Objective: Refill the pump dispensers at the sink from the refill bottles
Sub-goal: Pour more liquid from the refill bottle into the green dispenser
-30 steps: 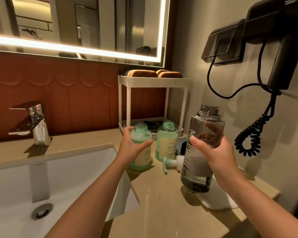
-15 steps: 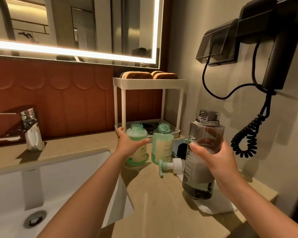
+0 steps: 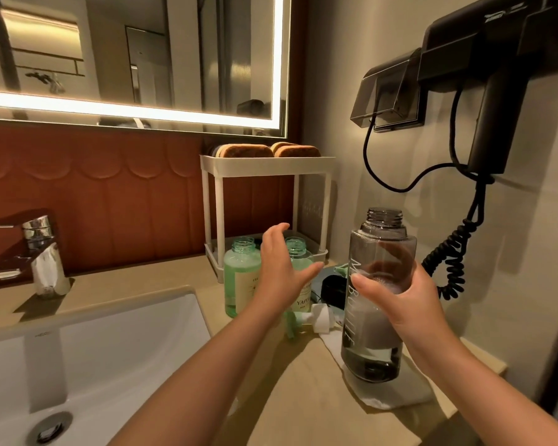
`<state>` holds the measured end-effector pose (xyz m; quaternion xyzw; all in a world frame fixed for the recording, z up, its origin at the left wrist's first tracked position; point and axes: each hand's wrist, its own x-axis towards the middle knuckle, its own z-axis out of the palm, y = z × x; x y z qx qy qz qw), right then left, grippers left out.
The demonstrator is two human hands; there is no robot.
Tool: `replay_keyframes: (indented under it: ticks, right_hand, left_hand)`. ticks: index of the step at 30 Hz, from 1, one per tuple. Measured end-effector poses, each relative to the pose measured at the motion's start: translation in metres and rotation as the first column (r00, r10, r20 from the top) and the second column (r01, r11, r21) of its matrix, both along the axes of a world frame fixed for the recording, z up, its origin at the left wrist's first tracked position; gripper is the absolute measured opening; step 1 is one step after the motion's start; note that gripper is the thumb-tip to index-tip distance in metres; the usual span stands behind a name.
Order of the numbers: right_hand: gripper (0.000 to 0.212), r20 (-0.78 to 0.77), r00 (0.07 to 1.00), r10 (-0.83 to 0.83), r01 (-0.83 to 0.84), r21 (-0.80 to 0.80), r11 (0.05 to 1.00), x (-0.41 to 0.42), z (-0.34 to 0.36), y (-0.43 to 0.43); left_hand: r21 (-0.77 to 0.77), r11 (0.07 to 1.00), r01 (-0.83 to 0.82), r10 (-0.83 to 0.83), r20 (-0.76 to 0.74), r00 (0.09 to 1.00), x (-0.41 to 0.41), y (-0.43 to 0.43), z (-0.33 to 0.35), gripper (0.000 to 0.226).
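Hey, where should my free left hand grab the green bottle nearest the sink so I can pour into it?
Wrap the left hand round the straight body of the green dispenser bottle at label height, coming from the sink side. Its open neck must stay clear, a second green bottle stands close on its right, and the white rack is right behind.

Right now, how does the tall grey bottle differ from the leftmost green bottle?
The grey bottle is taller and smoky dark; the green bottle is shorter and mint-coloured. The right hand holds the grey bottle; no hand grips the green bottle. Both have open necks, caps off.
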<state>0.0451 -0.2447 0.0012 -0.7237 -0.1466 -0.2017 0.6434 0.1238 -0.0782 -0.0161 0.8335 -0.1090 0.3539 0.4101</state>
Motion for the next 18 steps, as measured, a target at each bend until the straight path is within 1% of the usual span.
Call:
replay_keyframes:
  ticks: [4,7,9,10,12,14,18]
  right_hand:
    - [0.068,0.010,1.000,-0.005,0.005,-0.021,1.000,0.005,-0.003,-0.007]
    - [0.062,0.023,1.000,0.004,-0.003,-0.014,1.000,0.007,-0.005,-0.011]
    - [0.056,0.027,1.000,0.010,-0.010,-0.008,1.000,0.008,-0.006,-0.013]
    - [0.057,0.027,1.000,0.011,-0.011,-0.006,1.000,0.009,-0.007,-0.014]
    - [0.065,0.023,1.000,0.003,-0.003,-0.002,1.000,0.012,-0.010,-0.015]
    - [0.070,0.014,1.000,-0.018,0.018,-0.001,1.000,0.014,-0.012,-0.017]
    - [0.064,0.012,1.000,-0.020,0.020,0.012,1.000,0.016,-0.012,-0.019]
  left_hand:
    - [-0.134,0.991,-0.001,-0.025,-0.191,0.981,0.018,-0.011,-0.007,0.112]
    - [-0.197,0.980,-0.033,-0.020,-0.263,0.965,0.025,-0.012,-0.011,0.121]
    - [-0.253,0.966,-0.049,-0.022,-0.269,0.963,0.028,-0.012,-0.013,0.119]
    - [-0.278,0.959,-0.055,-0.020,-0.262,0.965,0.030,-0.013,-0.013,0.117]
    - [-0.307,0.949,-0.078,-0.001,-0.249,0.968,0.032,-0.013,-0.015,0.110]
    - [-0.307,0.946,-0.105,0.026,-0.250,0.968,0.035,-0.013,-0.015,0.103]
    - [-0.280,0.954,-0.107,0.028,-0.274,0.961,0.038,-0.010,-0.012,0.096]
